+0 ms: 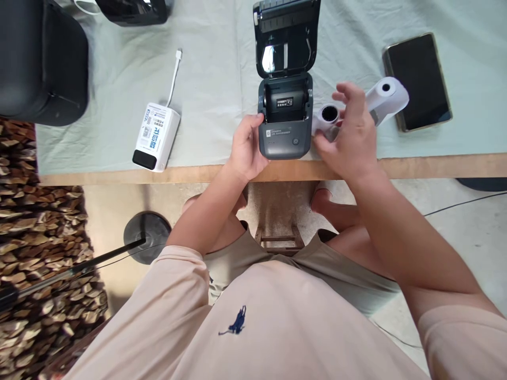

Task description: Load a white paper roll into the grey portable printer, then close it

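My left hand [247, 148] grips the left side of a dark label printer [284, 140], thumb on its upper edge. The printer's lid [287, 39] is raised, and its inner bay shows a small printed label but no roll. My right hand [354, 132] is curled around a small white paper roll [320, 124] with a dark core, just right of the printer. The thumb lies below the roll; the fingertips behind it are partly hidden. A second white paper roll [396, 97] lies beyond that hand, with its loose end partly behind the fingers.
A black tablet-like device [420, 82] lies at the right. A white power bank [156, 137] with a short cable [174, 76] is at the left. A black case [43, 63] stands at the far left, near a dark object [132, 10]. The table's wooden edge [435, 166] runs in front.
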### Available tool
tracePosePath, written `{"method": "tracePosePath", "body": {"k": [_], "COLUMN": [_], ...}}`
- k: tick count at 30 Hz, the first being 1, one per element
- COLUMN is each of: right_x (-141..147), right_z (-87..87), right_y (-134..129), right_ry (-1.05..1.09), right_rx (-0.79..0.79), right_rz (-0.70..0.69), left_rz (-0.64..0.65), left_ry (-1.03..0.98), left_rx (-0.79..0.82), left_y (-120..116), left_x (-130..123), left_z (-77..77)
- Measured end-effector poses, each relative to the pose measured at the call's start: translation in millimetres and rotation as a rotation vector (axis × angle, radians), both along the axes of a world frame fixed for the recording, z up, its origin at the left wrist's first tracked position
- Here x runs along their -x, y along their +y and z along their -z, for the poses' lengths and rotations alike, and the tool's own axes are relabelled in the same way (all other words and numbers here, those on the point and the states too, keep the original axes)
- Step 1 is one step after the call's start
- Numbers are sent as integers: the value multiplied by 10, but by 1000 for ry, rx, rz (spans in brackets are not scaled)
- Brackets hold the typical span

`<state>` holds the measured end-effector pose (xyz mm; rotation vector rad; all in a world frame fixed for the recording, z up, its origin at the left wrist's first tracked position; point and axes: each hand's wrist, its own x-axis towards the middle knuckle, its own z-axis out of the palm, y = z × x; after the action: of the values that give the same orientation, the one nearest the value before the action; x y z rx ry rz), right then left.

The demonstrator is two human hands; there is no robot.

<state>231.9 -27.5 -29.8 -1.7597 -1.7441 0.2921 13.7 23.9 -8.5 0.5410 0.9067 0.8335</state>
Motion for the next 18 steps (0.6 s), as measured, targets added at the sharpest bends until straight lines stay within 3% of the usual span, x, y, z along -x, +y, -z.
{"method": "tracePosePath", "body": {"k": [4, 6, 8, 10, 12, 15, 18], "right_x": [-290, -490, -619, -639, -584, -520, -597], "right_z": [-95, -78, -36, -2, 4, -16, -6], "right_y": [-48, 28, 155, 281, 364, 386, 366], "right_ry": [-141, -169, -145, -73, -31, -25, 79], "right_rx": [-419, -577, -491, -218, -23, 103, 26], "right_rz": [-93, -56, 138, 378, 505, 538, 493], "left_rz": [8, 3, -2, -3, -3, -7, -9], "left_ry": [-6, -19, -33, -44, -48, -54, -63], "left_rx": [0, 0, -6, -13, -13, -7, 2], "left_y": [-8, -14, -20, -26, -30, -35, -42], "left_x": [-5, -8, -11, -15, -22, -35, -41], "left_z": [-8, -11, -13, -18, -28, -47, -50]}}
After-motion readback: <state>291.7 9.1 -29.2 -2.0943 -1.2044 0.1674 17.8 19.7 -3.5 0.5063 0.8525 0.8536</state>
